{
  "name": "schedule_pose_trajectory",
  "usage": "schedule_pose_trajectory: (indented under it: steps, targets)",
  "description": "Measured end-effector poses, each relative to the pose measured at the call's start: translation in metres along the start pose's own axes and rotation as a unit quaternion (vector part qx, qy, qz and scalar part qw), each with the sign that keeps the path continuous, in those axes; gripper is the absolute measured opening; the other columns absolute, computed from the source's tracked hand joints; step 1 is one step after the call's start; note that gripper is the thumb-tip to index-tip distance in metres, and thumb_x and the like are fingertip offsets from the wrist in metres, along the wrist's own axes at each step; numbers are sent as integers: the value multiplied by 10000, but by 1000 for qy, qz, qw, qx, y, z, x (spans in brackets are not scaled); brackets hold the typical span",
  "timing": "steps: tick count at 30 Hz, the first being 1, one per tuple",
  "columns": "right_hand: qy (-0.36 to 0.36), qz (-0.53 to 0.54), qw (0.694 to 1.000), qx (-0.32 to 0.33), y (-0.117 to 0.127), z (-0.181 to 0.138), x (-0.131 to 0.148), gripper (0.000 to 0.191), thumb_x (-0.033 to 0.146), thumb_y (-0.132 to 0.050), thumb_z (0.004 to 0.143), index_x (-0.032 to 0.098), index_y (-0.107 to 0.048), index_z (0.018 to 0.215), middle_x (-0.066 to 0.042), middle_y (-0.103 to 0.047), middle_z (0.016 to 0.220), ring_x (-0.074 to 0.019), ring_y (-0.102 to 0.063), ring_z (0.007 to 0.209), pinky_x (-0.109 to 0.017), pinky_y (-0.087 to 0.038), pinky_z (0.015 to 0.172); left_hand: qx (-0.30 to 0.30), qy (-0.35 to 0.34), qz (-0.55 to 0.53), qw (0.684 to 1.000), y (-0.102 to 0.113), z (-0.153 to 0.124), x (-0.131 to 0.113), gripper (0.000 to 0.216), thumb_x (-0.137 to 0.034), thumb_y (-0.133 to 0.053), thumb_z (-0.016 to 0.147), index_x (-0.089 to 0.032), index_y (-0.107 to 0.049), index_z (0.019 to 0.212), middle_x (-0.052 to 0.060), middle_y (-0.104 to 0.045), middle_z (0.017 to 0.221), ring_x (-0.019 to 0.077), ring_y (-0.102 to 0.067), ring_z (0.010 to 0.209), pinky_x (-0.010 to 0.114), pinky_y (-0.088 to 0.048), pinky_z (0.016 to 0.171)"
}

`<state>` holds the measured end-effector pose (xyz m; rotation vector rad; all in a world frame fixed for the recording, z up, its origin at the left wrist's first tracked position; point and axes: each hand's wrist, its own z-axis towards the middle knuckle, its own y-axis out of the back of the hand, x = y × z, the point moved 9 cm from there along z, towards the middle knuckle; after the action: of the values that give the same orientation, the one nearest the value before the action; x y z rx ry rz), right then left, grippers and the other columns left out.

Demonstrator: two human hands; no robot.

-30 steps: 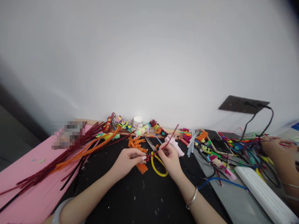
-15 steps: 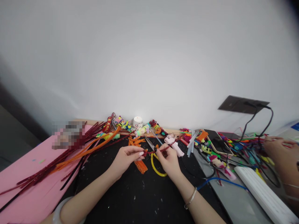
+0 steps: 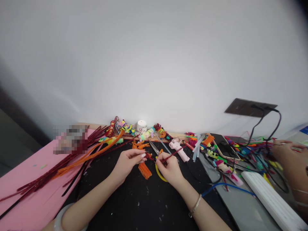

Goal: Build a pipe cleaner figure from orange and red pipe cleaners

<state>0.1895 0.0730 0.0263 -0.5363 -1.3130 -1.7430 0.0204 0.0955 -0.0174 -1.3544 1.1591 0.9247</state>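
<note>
My left hand [image 3: 128,164] is closed in a pinch on a dark red pipe cleaner [image 3: 175,152], with a small curled bit of it showing at the fingertips. The fingers of my right hand [image 3: 171,169] are also closed on this pipe cleaner, and its free tail slants up to the right. Under and behind the right hand lie scissors with yellow handles [image 3: 159,172], partly covered. Orange bent pipe cleaner pieces [image 3: 141,146] and an orange bundle [image 3: 145,171] rest on the black mat [image 3: 134,205] near the left hand.
Long red and orange pipe cleaners [image 3: 69,161] spread over a pink board [image 3: 26,189] at left. A pale pink glue gun [image 3: 179,150], glue sticks [image 3: 198,147] and a white cup [image 3: 141,126] stand or lie behind. At right are a white power strip [image 3: 271,200], cables and another person's hand [image 3: 286,154].
My right hand has shifted slightly left and down, and its fingers have curled in. The pipe cleaner's span between the hands looks shorter. My left hand has barely moved.
</note>
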Motion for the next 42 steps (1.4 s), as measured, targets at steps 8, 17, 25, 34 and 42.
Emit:
schedule_pose_trajectory:
  steps: [8,17,25,34,42]
  targets:
    - [45,3,998,42,-10,-3,7,150,142,-503,837,198,-569,715,0,-582,647,-145,-541,595,-244,-405,564,0,3,-11,1000,-1,1,1,306,-321,-870,580,-132,-776,801,64,-784,747,169,-724,680,269,-591,705]
    - [47,8,996,71,-18,-6,7,139,134,-502,844,196,-592,758,14,-609,698,-136,-568,635,-234,-427,605,-4,-9,-1,1000,-2,-1,-1,315,-344,-860,590,-138,-778,815,65,-786,765,197,-734,701,319,-601,747]
    - [52,12,996,76,-23,-8,9,140,138,-504,846,199,-599,763,11,-610,704,-135,-567,628,-233,-425,589,-11,-28,24,999,-2,-3,-5,306,-359,-848,599,-151,-784,815,73,-784,758,217,-729,695,353,-601,742]
    - [52,17,996,77,-26,-7,9,136,137,-521,831,201,-594,736,10,-605,697,-140,-561,637,-240,-438,617,-17,-55,58,997,-2,-3,-9,257,-338,-829,624,-152,-785,797,52,-753,675,177,-669,621,293,-552,654]
    - [56,12,995,76,-26,-7,8,146,121,-530,829,204,-599,731,12,-612,695,-141,-565,642,-241,-449,626,-18,-62,72,995,-4,-5,-12,245,-335,-813,633,-149,-781,788,44,-730,639,175,-651,589,291,-532,630]
